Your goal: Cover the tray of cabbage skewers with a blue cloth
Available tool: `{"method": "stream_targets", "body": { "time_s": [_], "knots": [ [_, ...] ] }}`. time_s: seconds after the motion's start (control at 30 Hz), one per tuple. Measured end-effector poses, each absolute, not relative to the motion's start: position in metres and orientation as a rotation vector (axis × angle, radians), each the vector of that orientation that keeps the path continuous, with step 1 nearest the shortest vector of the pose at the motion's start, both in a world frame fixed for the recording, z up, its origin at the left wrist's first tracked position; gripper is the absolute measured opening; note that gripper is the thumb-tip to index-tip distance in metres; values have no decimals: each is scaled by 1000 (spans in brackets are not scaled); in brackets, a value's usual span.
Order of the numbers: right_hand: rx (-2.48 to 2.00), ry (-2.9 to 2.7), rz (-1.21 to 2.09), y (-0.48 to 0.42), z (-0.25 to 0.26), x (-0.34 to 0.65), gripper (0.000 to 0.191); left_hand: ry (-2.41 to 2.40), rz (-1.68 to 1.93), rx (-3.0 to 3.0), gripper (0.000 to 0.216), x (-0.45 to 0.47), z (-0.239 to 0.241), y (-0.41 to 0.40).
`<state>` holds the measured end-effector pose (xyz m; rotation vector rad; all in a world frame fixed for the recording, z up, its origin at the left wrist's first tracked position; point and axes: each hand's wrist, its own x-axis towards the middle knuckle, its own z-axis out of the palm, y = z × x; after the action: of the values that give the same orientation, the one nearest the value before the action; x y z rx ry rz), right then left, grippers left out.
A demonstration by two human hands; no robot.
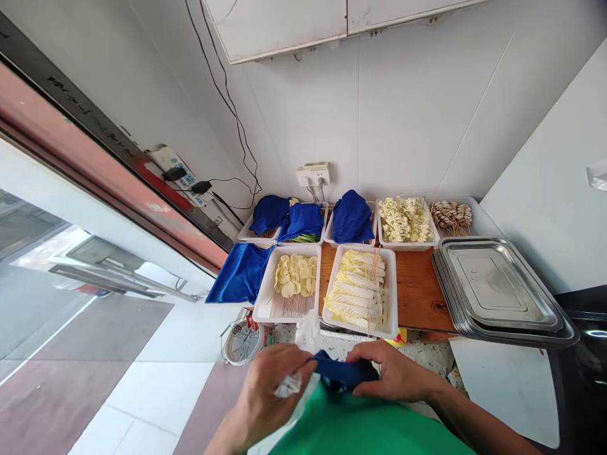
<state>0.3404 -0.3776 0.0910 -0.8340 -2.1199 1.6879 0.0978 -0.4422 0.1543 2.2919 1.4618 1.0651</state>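
View from a head camera, looking down over a green garment (365, 426) at the bottom edge of the picture. Both hands meet just in front of it, below the near edge of a wooden surface (417, 291). The left hand (268, 395) and the right hand (396, 376) each pinch one end of a dark blue cloth (344, 371), bunched into a short band. Its long axis runs left to right between the hands, roughly level and parallel to the surface's near edge. The left hand's fingers also clasp a scrap of thin clear plastic (289, 384).

At the surface's near edge sit two white trays: one of pale sliced rounds on skewers (294, 278), and to its right one of skewered cabbage leaves (358, 291), sticks pointing toward the far edge. Along the far edge, against the wall, are more trays, three covered with blue cloths (351, 218). At the left corner another blue cloth (239, 275) hangs over. A stack of steel trays (497, 291) fills the right end.
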Motion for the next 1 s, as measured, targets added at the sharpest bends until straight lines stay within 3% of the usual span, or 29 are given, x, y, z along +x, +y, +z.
{"method": "stream_targets", "body": {
  "time_s": [0.17, 0.33, 0.57, 0.73, 0.87, 1.0],
  "knots": [
    [-917, -2219, 1604, -365, 68, 370, 50, 1994, 1423, 1757, 25, 58, 152, -450],
    [-1102, -2072, 1517, -363, 75, 419, 33, 2177, 1498, 1244, 45, 38, 150, -455],
    [-1073, -2045, 1348, -357, 110, 451, 21, 2234, 1107, 1300, 53, 17, 139, -433],
    [-1259, -2019, 1219, -330, 119, 449, 28, 2128, 822, 1434, 51, 5, 124, -373],
    [-1429, -1993, 1146, -268, 96, 445, 30, 2036, 664, 1578, 44, 20, 106, -284],
    [-1674, -1632, 1079, -184, 34, 439, 23, 2009, 406, 1813, 41, 57, 65, -183]
  ]
}}
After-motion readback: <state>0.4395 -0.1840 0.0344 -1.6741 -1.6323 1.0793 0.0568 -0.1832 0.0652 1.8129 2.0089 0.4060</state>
